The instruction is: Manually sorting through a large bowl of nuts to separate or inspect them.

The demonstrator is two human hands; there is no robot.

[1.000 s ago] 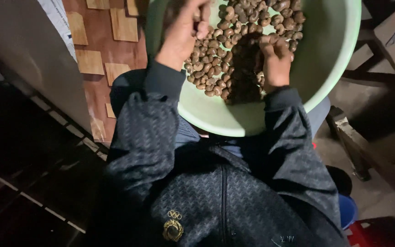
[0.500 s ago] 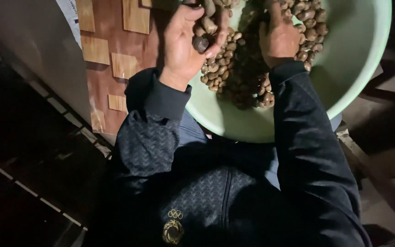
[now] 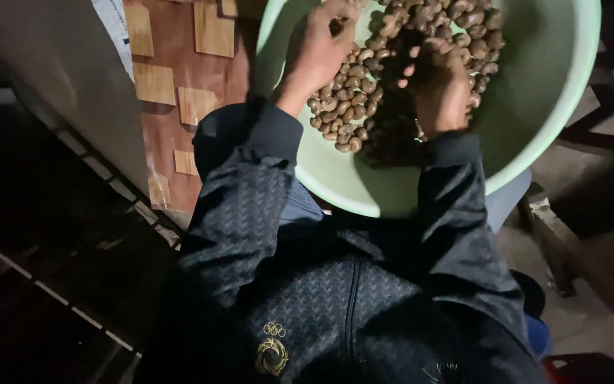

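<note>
A dim room is seen from above, with a dark slatted floor (image 3: 44,284) at the left and a brown patterned mat with pale squares (image 3: 179,85) laid beside a grey panel (image 3: 58,78). Nearest the camera, a dark quilted jacket (image 3: 321,299) with a gold emblem is seen, and both sleeves are stretched forward and upward into a pale green basin (image 3: 534,107) held at the lap.

The left hand (image 3: 318,53) is raised over the left part of the heap, wrist bent, with the fingers curled narrowly around what appears to be one or two brown nuts at the fingertips; the exact number cannot be told. The right hand (image 3: 442,85) is laid palm down on the nuts (image 3: 364,107), fingers loosely bent and pressed into the heap; whether anything is pinched beneath it cannot be told, as the palm hides it.

The nuts are piled in the middle and upper part of the basin, partly shadowed between the two hands. Beyond the basin at the right, dark wooden pieces (image 3: 570,235) on a dusty floor are seen, and a blue object (image 3: 538,334) is partly shown by the right elbow.
</note>
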